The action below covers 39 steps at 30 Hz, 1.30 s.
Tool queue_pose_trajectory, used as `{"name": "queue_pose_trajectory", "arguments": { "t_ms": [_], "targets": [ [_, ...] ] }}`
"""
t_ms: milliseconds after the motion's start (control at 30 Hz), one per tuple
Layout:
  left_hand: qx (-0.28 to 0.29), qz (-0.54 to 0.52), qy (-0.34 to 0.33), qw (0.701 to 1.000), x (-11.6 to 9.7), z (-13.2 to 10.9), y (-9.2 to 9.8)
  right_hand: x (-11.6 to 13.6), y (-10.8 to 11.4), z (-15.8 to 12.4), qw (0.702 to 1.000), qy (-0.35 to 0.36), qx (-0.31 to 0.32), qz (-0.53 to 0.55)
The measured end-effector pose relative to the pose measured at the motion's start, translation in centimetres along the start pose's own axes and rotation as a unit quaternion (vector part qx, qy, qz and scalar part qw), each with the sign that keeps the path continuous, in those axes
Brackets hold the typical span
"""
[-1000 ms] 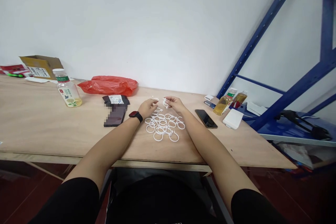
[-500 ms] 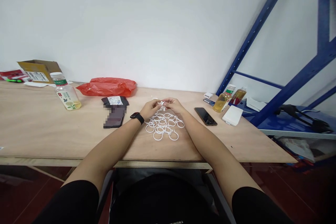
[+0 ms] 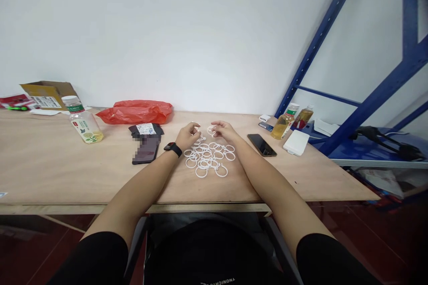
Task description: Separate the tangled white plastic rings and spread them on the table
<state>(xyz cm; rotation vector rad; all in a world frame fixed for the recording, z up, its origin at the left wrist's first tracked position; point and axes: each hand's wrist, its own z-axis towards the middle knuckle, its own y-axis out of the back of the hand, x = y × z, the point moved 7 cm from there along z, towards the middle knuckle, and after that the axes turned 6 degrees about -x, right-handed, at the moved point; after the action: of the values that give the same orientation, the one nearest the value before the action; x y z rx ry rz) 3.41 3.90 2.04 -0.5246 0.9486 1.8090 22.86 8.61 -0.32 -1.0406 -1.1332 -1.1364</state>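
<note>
A pile of several white plastic rings (image 3: pixel 209 159) lies on the wooden table (image 3: pixel 60 164) in front of me. My left hand (image 3: pixel 187 135), with a dark watch on its wrist, hovers at the far left edge of the pile. Its fingers are pinched on a white ring (image 3: pixel 196 127). My right hand (image 3: pixel 223 130) is a little to the right, fingers curled round another white ring (image 3: pixel 210 130). The two hands are slightly apart above the far edge of the pile.
A black packet (image 3: pixel 146 142) lies left of the rings. Further left are a red plastic bag (image 3: pixel 137 111), a drink bottle (image 3: pixel 82 121) and a cardboard box (image 3: pixel 45 93). To the right are a black phone (image 3: pixel 261 144), a white box (image 3: pixel 295 142), two bottles (image 3: pixel 284 124) and blue shelving (image 3: pixel 368 98).
Half a second ago both hands met over one ring at the pile's far edge. They have since drawn apart, each with a white ring in its fingers.
</note>
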Motion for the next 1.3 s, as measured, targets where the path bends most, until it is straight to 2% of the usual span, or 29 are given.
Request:
{"name": "queue_pose_trajectory", "arguments": {
  "t_ms": [133, 267, 367, 500, 700, 867, 967, 1067, 1233, 1300],
  "targets": [
    [-0.020, -0.042, 0.036, 0.998, 1.9, 0.4, 0.1, -1.3, 4.5, 0.6, 0.987, -0.014, -0.090, -0.133],
    [-0.041, -0.091, 0.084, 0.992, 3.2, 0.7, 0.2, -1.5, 7.8, 0.7, 0.926, 0.031, -0.159, -0.341],
    [-0.045, -0.094, 0.102, 0.989, 3.5, 0.8, 0.3, -1.3, 9.0, 0.8, 0.892, 0.062, -0.170, -0.415],
    [-0.046, -0.071, 0.097, 0.992, 3.6, 0.8, 0.6, -0.6, 9.9, 0.7, 0.874, 0.107, -0.151, -0.449],
    [-0.059, -0.079, 0.098, 0.990, 3.7, 0.7, 0.8, -1.9, 9.3, 0.3, 0.887, 0.062, -0.037, -0.457],
    [-0.051, -0.083, 0.122, 0.988, 3.9, 0.6, 0.7, -2.0, 7.9, 0.3, 0.866, 0.084, -0.008, -0.493],
    [-0.074, -0.084, 0.123, 0.986, 4.1, 0.7, 1.0, -1.6, 7.4, 0.4, 0.867, 0.112, -0.022, -0.486],
    [-0.086, -0.098, 0.123, 0.984, 4.4, 0.8, 1.1, -1.7, 7.6, 0.7, 0.883, 0.113, -0.060, -0.451],
    [-0.078, -0.132, 0.144, 0.978, 4.5, 0.8, 0.9, -3.0, 8.6, 0.8, 0.939, 0.032, -0.101, -0.326],
    [-0.074, -0.139, 0.147, 0.977, 4.3, 0.7, 0.9, -3.2, 8.7, 0.7, 0.952, 0.011, -0.107, -0.285]
  ]
}}
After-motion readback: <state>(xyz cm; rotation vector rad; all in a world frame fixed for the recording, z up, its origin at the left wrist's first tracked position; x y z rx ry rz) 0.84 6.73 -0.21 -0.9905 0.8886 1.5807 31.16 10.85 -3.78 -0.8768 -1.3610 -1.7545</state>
